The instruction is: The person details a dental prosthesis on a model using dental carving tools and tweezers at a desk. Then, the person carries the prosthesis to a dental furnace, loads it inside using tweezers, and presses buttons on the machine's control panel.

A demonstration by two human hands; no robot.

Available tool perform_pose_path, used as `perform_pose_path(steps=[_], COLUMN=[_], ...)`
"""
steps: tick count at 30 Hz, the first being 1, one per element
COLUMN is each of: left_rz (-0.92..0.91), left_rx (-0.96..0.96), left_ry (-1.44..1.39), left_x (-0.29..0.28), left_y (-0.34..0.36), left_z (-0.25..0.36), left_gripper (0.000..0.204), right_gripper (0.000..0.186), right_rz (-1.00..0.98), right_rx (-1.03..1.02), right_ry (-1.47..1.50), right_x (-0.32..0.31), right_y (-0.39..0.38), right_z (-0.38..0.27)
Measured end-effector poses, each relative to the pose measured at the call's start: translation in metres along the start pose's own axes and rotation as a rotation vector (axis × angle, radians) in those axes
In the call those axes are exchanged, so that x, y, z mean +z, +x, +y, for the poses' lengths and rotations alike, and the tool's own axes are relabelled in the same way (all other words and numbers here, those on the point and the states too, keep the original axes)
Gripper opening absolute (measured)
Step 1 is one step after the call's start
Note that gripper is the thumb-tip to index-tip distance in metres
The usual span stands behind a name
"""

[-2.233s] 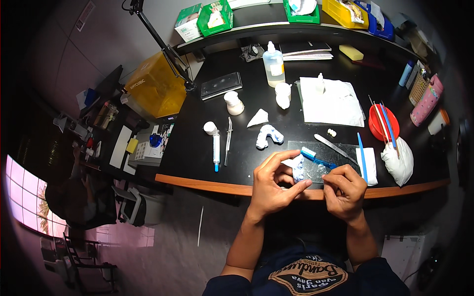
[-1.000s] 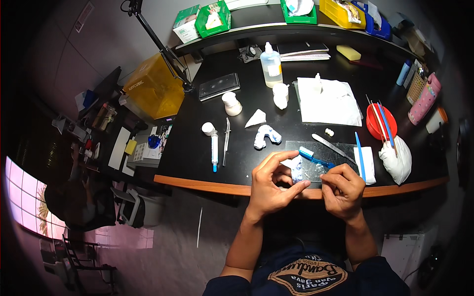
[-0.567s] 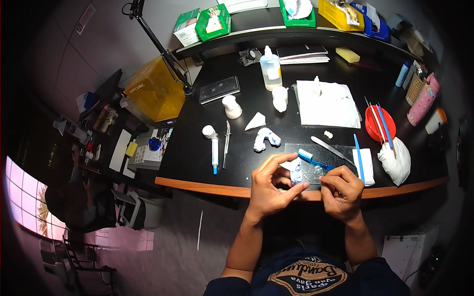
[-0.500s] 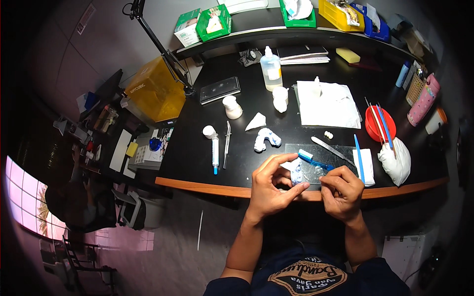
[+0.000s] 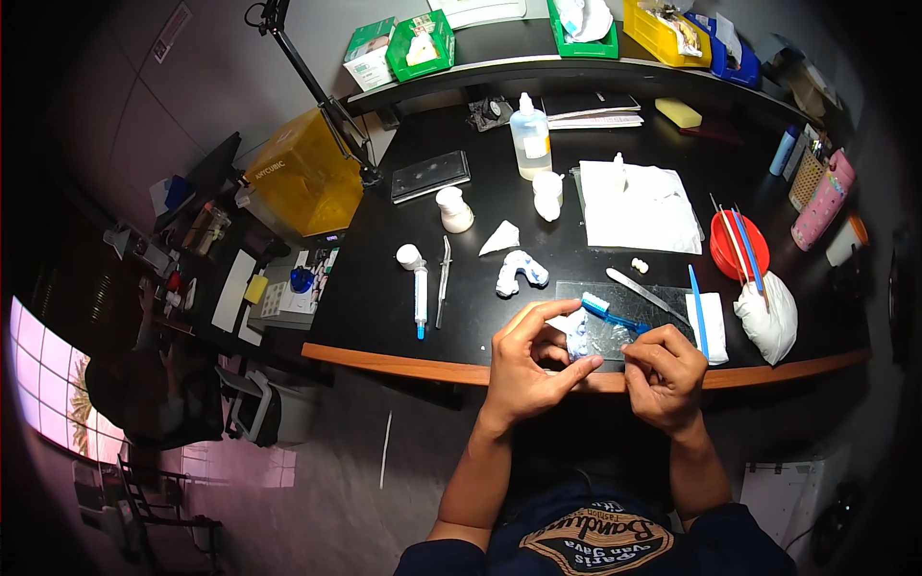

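Note:
My left hand (image 5: 531, 363) is curled around a white and blue dental cast (image 5: 577, 336), its thumb and fingers at the cast's edges. Close beside it, my right hand (image 5: 667, 374) is closed in a pinch; what its fingertips hold, if anything, is too small to make out. A blue toothbrush (image 5: 615, 315) with white bristles lies just beyond both hands, over a clear glass slab (image 5: 576, 291); its handle end runs toward my right knuckles. Farther off sits a second white and blue arch-shaped cast (image 5: 521, 272). A metal spatula (image 5: 645, 293) rests across the slab's far side.
To the right are a blue stick-like tool (image 5: 698, 307) on a folded tissue, a red bowl (image 5: 738, 252) with thin tools, and a white bundle (image 5: 768, 317). On the left lie a syringe (image 5: 421, 302) and tweezers (image 5: 444, 278). A liquid bottle (image 5: 531, 144) stands farther back.

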State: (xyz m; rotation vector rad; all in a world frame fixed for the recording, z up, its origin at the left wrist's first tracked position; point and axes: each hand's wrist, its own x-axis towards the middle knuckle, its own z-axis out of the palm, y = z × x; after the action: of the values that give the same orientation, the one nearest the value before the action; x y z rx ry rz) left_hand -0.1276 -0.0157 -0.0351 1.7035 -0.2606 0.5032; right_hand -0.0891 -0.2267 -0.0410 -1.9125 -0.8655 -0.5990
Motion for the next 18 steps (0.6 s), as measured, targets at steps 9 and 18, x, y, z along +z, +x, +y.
perform_pose_path(steps=[9, 18], left_rz=[0.005, -0.008], left_rx=[0.013, -0.061], left_ry=[0.01, 0.007], left_x=[0.0, -0.0011], left_y=[-0.0015, -0.0011], left_z=[-0.0058, -0.0043], left_gripper=[0.061, 0.06], right_gripper=[0.02, 0.02], right_rz=[0.0, 0.005], right_rx=[-0.005, -0.012], right_ry=[0.005, 0.006], right_x=[0.0004, 0.0014], right_y=[0.0004, 0.0008], right_z=[-0.0013, 0.0005])
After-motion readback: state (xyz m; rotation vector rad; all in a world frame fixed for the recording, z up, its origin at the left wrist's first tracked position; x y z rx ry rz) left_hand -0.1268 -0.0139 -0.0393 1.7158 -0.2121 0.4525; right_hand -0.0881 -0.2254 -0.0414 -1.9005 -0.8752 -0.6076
